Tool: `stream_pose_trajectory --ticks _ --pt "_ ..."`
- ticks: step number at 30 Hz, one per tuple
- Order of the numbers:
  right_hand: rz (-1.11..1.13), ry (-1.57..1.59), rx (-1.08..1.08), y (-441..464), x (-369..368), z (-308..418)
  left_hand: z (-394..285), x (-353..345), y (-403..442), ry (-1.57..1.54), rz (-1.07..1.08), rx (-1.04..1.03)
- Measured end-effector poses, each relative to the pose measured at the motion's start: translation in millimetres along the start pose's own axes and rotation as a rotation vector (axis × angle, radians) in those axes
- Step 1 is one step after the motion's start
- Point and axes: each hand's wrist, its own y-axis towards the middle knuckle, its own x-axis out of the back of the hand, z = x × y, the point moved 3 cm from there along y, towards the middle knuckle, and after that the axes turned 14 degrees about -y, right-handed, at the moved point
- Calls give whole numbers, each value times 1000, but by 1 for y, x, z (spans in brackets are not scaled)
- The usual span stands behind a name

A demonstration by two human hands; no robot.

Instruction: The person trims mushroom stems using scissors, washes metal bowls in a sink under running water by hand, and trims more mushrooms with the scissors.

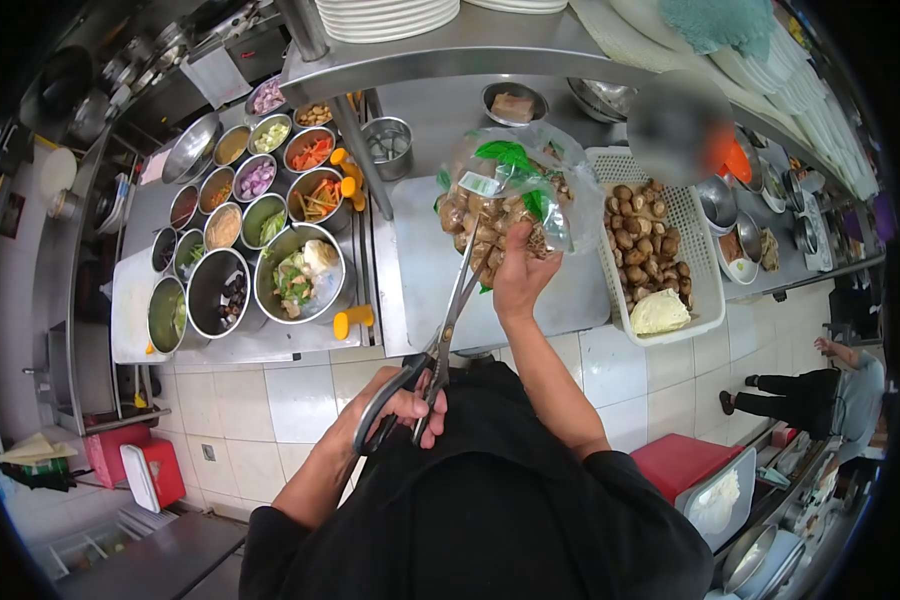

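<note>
The left hand [398, 402] is curling shut around the handles of the scissors [447, 330], their slightly parted blades slanting away toward the bag [478, 184] of mushrooms, over the far edge of the cutting board [565, 308]. Nearer to it, the right hand [522, 282] is closing thumb and fingers on the bag's near side.
</note>
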Motion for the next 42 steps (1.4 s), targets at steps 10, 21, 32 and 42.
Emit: stream_pose_trajectory --ticks 10,21,32,42 --pt "51 -13 103 -6 -1 5 8 -5 24 -305 34 69" --pt "8 33 -118 -13 -16 7 12 -2 40 -14 -138 -29" --pt "-41 96 -244 0 -26 9 7 -3 35 -26 -141 -87" --pt "48 194 -382 -10 -37 -9 21 26 57 10 -75 -235"
